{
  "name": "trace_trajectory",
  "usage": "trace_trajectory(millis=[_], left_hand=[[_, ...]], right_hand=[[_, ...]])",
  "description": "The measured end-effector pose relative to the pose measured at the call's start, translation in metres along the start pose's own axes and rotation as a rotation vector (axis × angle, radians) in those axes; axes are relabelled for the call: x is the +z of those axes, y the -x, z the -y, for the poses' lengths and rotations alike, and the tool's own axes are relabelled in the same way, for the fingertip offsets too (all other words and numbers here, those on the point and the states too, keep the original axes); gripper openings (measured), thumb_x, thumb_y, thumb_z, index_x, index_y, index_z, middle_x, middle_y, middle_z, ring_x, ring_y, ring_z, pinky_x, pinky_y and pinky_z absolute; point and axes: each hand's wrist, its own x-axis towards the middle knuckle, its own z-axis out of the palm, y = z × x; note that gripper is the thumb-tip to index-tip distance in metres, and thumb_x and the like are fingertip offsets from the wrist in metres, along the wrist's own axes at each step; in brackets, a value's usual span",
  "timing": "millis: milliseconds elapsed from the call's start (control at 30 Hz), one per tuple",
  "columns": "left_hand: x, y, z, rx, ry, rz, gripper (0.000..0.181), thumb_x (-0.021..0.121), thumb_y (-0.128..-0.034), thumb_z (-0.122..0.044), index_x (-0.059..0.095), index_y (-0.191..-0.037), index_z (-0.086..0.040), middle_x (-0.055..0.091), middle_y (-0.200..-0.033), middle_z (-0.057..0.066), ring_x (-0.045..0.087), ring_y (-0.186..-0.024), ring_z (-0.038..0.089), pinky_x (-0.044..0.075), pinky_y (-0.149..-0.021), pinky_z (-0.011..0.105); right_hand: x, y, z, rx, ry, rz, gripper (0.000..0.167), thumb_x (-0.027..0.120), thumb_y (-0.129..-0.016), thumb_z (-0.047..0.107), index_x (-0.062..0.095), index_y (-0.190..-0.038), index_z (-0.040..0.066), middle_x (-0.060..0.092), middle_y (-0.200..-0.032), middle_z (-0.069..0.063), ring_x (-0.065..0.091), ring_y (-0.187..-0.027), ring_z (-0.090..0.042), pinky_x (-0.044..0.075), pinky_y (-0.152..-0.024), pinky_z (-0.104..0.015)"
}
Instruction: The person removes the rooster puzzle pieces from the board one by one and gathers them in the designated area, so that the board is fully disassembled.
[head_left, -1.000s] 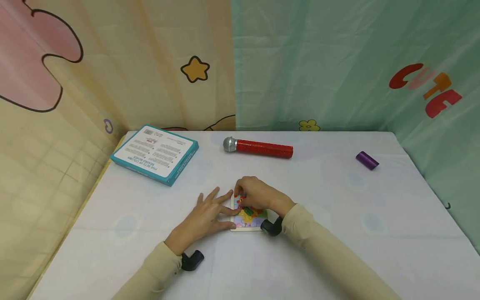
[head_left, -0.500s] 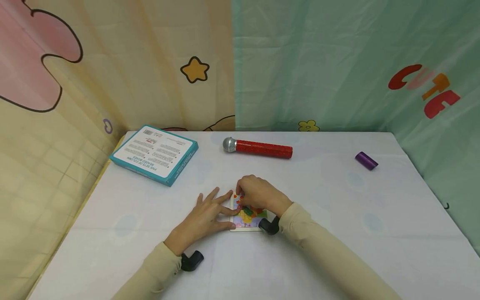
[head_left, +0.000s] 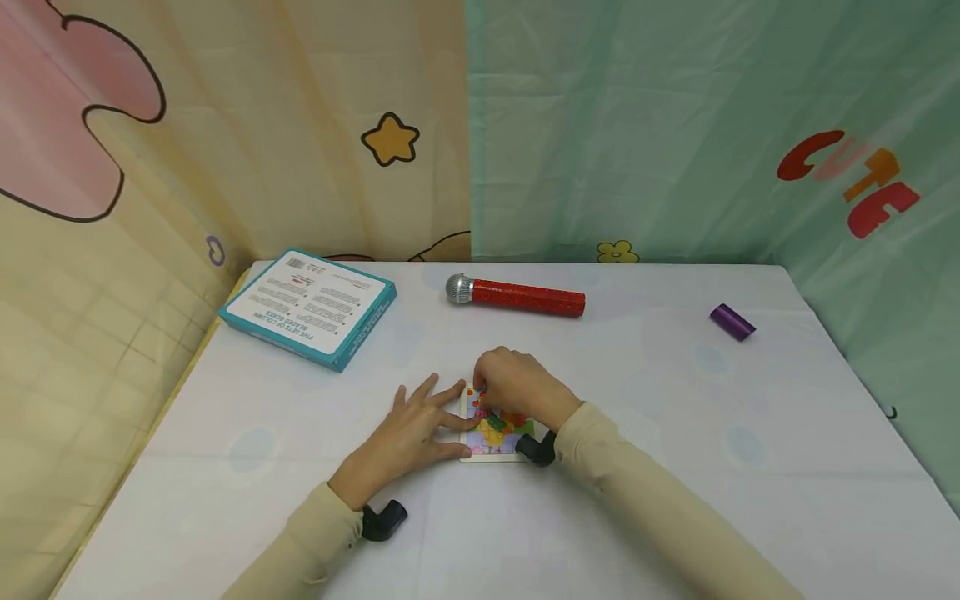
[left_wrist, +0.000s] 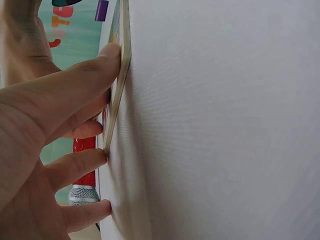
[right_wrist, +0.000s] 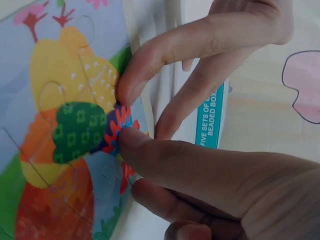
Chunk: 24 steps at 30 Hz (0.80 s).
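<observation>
A small jigsaw puzzle point(head_left: 501, 442) in a pale frame lies on the table in front of me, showing a yellow, orange and green bird. My left hand point(head_left: 408, 433) rests along its left side with spread, mostly straight fingers. In the left wrist view the left thumb point(left_wrist: 107, 57) touches the frame's edge. My right hand point(head_left: 521, 385) bends over the upper part of the puzzle. In the right wrist view its thumb point(right_wrist: 150, 150) and curled index finger pinch at a red-and-blue puzzle piece point(right_wrist: 116, 127) near the frame, partly covered by fingers.
A red microphone point(head_left: 528, 297) with a silver head lies behind the puzzle. At the back left is a teal and white box point(head_left: 311, 308); a purple cylinder point(head_left: 732, 322) lies at the back right. Curtains point(head_left: 637, 125) hang behind the white table point(head_left: 637, 517).
My right hand and forearm have shifted slightly up and left over the puzzle. The left hand and the puzzle stay in place.
</observation>
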Motion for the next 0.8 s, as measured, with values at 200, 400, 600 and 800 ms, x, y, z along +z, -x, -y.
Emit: trace_trajectory(millis=[200,400,600,800], left_hand=[[-0.0004,-0.0003,0.0005,0.007,-0.003,-0.011,0.039,0.083,-0.0768,-0.036,0.076,-0.113,-0.024,0.044,-0.151,0.012,0.021,-0.143,0.05,0.013,-0.1,0.081],[0.0006,-0.0003,0.0005,-0.007,0.007,-0.001,0.039,0.084,-0.0764,-0.036,0.076,-0.113,-0.024,0.043,-0.151,0.011,0.021,-0.143,0.049,0.012,-0.101,0.08],[0.0014,-0.0002,0.0008,-0.003,0.006,-0.002,0.039,0.084,-0.0765,-0.035,0.076,-0.113,-0.024,0.043,-0.151,0.011,0.021,-0.143,0.05,0.012,-0.1,0.081],[0.0009,-0.0001,0.0013,-0.001,0.007,-0.001,0.04,0.083,-0.0769,-0.035,0.076,-0.114,-0.024,0.042,-0.152,0.01,0.02,-0.143,0.05,0.012,-0.1,0.081]], right_hand=[[0.0009,0.0001,0.0007,-0.007,0.039,-0.016,0.02,0.082,-0.082,0.021,0.075,-0.097,0.01,0.066,-0.085,0.003,0.058,-0.074,-0.014,0.054,-0.072,-0.029],[0.0006,-0.0013,-0.0004,-0.011,0.024,-0.002,0.019,0.082,-0.081,0.021,0.075,-0.096,0.012,0.065,-0.084,0.004,0.057,-0.076,-0.014,0.053,-0.07,-0.029],[0.0019,-0.0026,-0.003,-0.044,-0.001,0.0,0.02,0.083,-0.081,0.019,0.075,-0.099,0.016,0.063,-0.083,0.007,0.057,-0.078,-0.013,0.051,-0.069,-0.029],[0.0008,-0.0048,-0.0028,-0.08,0.018,-0.007,0.021,0.084,-0.079,0.017,0.076,-0.098,0.017,0.063,-0.081,0.008,0.056,-0.079,-0.013,0.05,-0.068,-0.029]])
